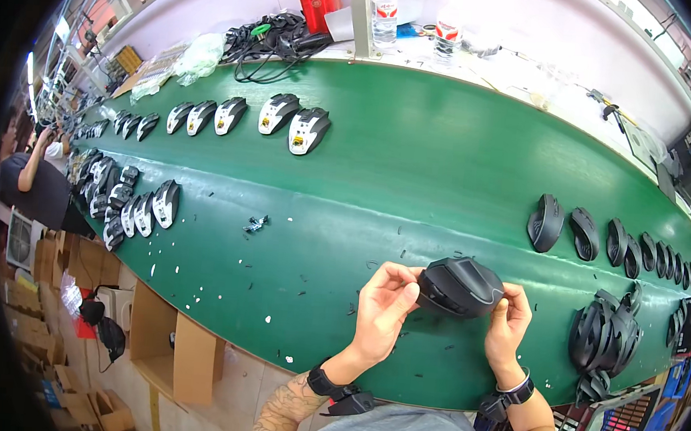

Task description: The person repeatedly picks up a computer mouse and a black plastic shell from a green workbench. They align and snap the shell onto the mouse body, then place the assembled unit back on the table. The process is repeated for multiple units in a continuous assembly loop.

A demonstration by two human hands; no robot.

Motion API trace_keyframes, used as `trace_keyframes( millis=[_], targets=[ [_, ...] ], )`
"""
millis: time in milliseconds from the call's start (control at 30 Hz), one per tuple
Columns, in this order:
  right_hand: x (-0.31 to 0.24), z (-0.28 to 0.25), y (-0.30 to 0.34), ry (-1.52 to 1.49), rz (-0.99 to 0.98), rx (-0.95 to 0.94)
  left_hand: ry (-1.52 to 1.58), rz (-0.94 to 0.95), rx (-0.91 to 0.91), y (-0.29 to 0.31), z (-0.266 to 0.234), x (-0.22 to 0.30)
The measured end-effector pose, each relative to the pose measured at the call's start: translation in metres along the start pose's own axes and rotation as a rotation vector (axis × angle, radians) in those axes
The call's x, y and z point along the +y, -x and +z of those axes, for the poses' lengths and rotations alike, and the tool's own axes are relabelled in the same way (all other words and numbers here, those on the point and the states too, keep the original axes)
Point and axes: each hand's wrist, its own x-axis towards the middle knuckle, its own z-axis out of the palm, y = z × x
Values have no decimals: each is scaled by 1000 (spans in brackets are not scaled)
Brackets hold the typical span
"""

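Note:
Above the green bench, close in front of me, a black computer mouse (462, 286) is held between both hands. The fingers of my left hand (385, 308) pinch its left end, thumb bent inward. At its right end the thumb and fingers of my right hand (507, 326) close on the edge. The mouse hangs clear of the bench top, its smooth dark shell facing up. What lies under it is hidden. Each wrist wears a black strap with a small dark box.
Partly assembled mice with white parts (310, 131) stand on the bench's far left. More sit in a pile (107, 183). Black mice (546, 223) line the right, above stacked black shells (603, 334). Small scraps dot the green bench (220, 287). Cardboard boxes (176, 348) stand lower left.

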Motion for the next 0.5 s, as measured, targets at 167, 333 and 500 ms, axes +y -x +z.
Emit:
trace_keyframes(
  millis=[167,333,500],
  targets=[
    [-10,5,3,73,-134,31,-34,73,-39,2,0,-4],
    [-18,5,2,108,-241,1,-57,102,-104,2,-2,-3],
    [-25,9,4,74,-249,-30,-98,175,-197,-4,-8,-5]
  ],
)
